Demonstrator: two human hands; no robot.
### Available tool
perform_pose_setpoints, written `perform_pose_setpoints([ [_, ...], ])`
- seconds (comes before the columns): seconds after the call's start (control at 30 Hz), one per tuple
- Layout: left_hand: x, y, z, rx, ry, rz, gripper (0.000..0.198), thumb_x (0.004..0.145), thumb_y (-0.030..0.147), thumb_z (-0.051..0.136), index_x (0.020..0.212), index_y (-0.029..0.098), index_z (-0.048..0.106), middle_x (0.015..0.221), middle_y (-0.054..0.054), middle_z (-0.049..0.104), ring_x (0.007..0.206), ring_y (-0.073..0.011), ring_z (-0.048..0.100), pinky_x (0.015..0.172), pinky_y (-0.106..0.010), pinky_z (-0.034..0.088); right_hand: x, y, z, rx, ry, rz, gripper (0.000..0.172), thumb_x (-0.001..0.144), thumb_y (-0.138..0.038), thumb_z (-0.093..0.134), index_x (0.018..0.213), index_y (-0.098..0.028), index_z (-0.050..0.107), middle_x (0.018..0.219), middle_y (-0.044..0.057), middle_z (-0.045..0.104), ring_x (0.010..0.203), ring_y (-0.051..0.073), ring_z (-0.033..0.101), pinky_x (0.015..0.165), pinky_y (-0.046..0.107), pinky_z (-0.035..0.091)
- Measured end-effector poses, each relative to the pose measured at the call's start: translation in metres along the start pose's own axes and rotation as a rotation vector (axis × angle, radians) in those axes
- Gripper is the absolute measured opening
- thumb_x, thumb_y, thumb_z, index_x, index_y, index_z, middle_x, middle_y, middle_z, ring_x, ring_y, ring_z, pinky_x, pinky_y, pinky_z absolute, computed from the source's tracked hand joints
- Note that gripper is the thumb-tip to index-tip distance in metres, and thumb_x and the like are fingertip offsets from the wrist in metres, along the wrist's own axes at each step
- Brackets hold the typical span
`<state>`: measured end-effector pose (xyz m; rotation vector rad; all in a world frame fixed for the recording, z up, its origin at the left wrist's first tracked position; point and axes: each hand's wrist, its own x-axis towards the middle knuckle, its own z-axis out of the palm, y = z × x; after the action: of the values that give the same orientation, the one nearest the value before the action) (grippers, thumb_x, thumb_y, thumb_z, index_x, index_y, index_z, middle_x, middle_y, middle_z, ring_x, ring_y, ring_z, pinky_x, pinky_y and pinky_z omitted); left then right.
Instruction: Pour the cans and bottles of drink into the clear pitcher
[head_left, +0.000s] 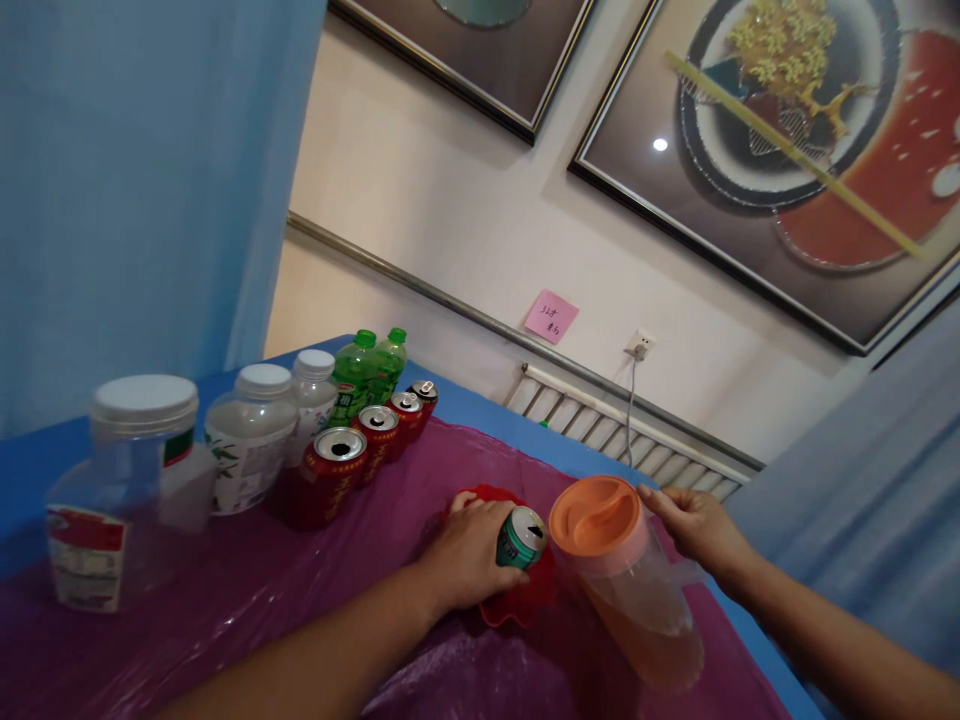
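My left hand point(471, 550) is wrapped round a green drink can point(522, 537) with its tab hole opened, tilted over a red scalloped dish point(517, 608). In my right hand point(694, 525) is the handle side of a clear plastic pitcher point(637, 615) with an orange lid point(597, 518). The pitcher leans, and brownish liquid lies in its lower part. The can stands close to the pitcher's lid; a narrow gap shows between them. My fingers hide most of the can's body and part of the dish.
Opened red cans point(330, 480) stand in a row at the left. Behind them are green bottles point(358, 378) and clear jars point(251, 435) with white lids. A purple plastic sheet point(420, 480) covers the blue table. A radiator point(577, 405) lines the wall.
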<state>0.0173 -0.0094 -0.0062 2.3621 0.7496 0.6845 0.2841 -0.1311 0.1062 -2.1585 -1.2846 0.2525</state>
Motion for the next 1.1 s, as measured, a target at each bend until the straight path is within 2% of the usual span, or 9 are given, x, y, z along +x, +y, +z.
perform_pose_setpoints([
  [0.33,0.0000,-0.0005,-0.0002,0.013,-0.005,0.001,0.060,0.064,0.045,0.085,0.118,0.028,0.066,0.118,-0.004,0.073,0.113,-0.0323,0.062,0.111,-0.051,0.031,-0.0011,-0.0013,0.0000,-0.007,0.018,-0.019,0.062,0.072,-0.080,0.053,0.051,-0.026,0.030,0.046,-0.004,0.032,0.046,0.011,0.030,0.045,0.026,0.023],
  [0.7,-0.0005,-0.0006,-0.0001,-0.031,0.000,-0.004,0.057,0.064,0.041,0.086,0.116,0.028,0.067,0.118,-0.004,0.073,0.117,-0.0326,0.062,0.114,-0.054,0.027,-0.0009,0.0006,-0.0001,-0.005,0.002,-0.023,0.061,0.075,-0.078,0.052,0.052,-0.026,0.030,0.047,-0.006,0.030,0.046,0.010,0.029,0.045,0.026,0.022],
  [1.1,-0.0008,-0.0025,0.0001,0.001,-0.010,0.004,0.059,0.064,0.045,0.085,0.116,0.028,0.066,0.118,-0.005,0.073,0.114,-0.0322,0.063,0.112,-0.050,0.031,-0.0024,-0.0028,-0.0015,-0.002,0.013,-0.029,0.063,0.074,-0.081,0.053,0.051,-0.026,0.031,0.044,-0.005,0.032,0.044,0.010,0.029,0.044,0.027,0.021],
])
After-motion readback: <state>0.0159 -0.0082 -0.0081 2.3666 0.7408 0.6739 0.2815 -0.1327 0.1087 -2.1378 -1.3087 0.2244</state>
